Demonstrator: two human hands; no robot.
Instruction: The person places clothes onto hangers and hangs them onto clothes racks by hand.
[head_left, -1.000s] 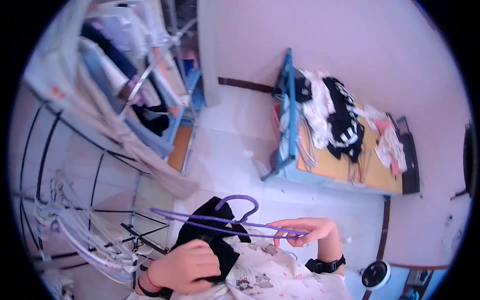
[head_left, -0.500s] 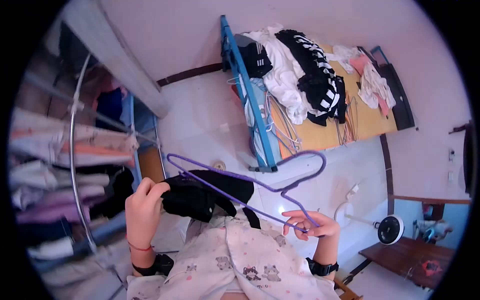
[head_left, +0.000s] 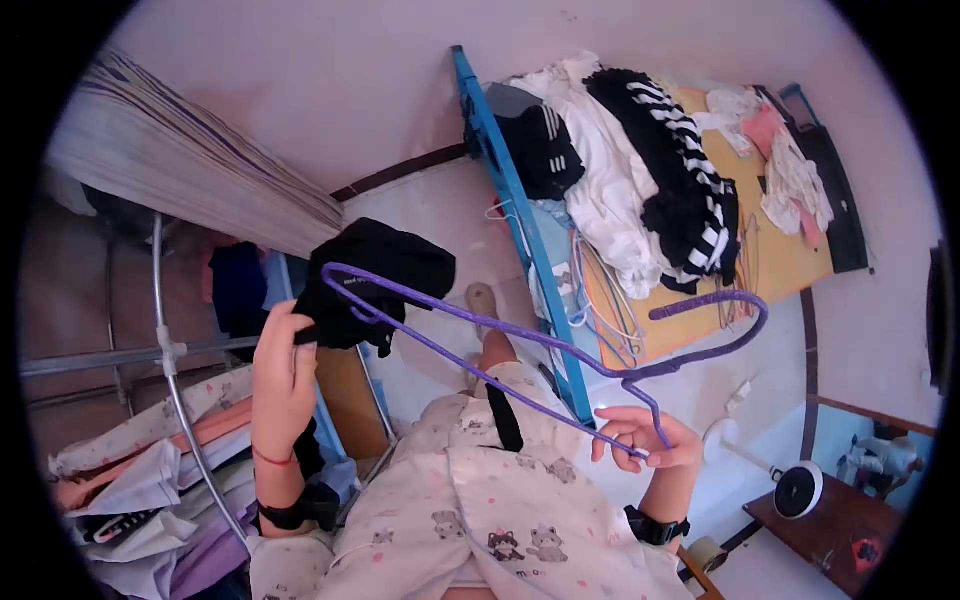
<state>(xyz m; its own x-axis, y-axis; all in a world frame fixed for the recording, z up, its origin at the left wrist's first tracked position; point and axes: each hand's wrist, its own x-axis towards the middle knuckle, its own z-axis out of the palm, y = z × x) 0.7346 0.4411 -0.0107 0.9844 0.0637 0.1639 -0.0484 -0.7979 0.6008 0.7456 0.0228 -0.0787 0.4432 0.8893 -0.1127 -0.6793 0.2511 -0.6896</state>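
My left hand [head_left: 283, 375] is closed on the edge of a black garment [head_left: 400, 250], which is bunched up at its fingertips. The garment's exact kind is unclear. A purple clothes hanger [head_left: 500, 335] slants across in front of me, its hook at the upper right. Its far left end overlaps the black garment; whether it goes inside the cloth I cannot tell. My right hand [head_left: 650, 440] pinches the hanger's right corner, with some fingers curled loosely. A narrow black strip [head_left: 503, 415] hangs behind the hanger's lower bar, against my patterned top.
A blue-framed bed [head_left: 530, 240] at the upper right bears heaped clothes [head_left: 610, 190] and loose hangers. On the left, a metal rack [head_left: 165, 340] carries several hung garments, beside a striped curtain [head_left: 200, 150]. A white fan [head_left: 798, 490] and a brown table [head_left: 820, 530] stand at the lower right.
My left hand has lifted the black garment up and forward. The hanger has tilted, its hook end shifting right and its left end rising with the cloth. The view has also shifted.
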